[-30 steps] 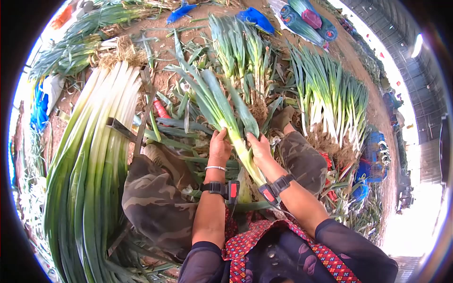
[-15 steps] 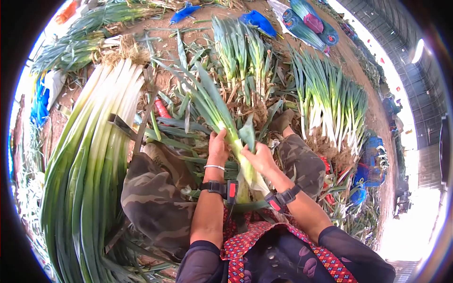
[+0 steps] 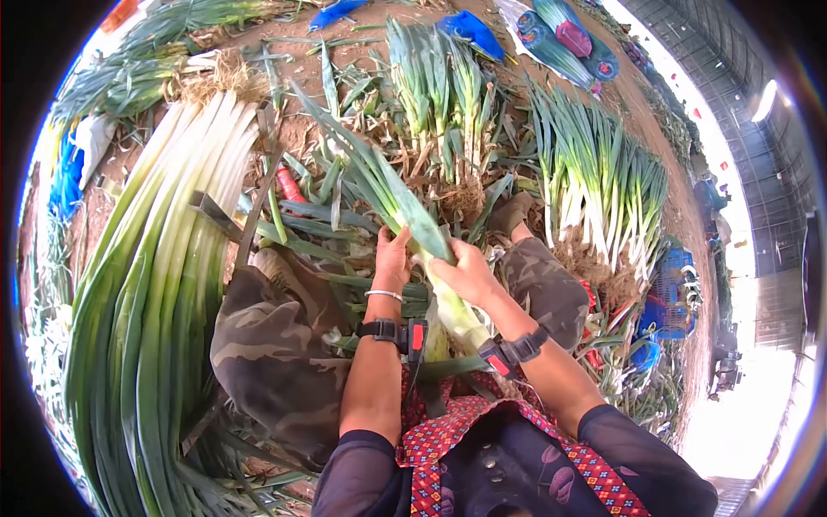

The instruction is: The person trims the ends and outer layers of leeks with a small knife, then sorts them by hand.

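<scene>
A large leek (image 3: 450, 306) lies diagonally between my knees, its green leaves pointing up and left, its pale lower end toward my lap. My left hand (image 3: 394, 258) is closed round the stalk where the leaves begin. Just to its right, my right hand (image 3: 465, 274) is closed on a broad green leaf (image 3: 419, 226) of the same leek, against the stalk. The root end is hidden behind my right wrist. Loose leaves lie on the ground beneath my hands.
Left of my knee, long leeks (image 3: 155, 293) lie on a metal stand (image 3: 215, 215). Small leek bundles (image 3: 439, 103) stand ahead, and more (image 3: 594, 172) at right. A red object (image 3: 289, 185), blue bags (image 3: 472, 34) and a blue basket (image 3: 676, 293) are around.
My right hand has moved up slightly and closed round the leaf beside the stalk. That leaf's loose end, which stuck up before, now lies along the stalk. The view has shifted slightly.
</scene>
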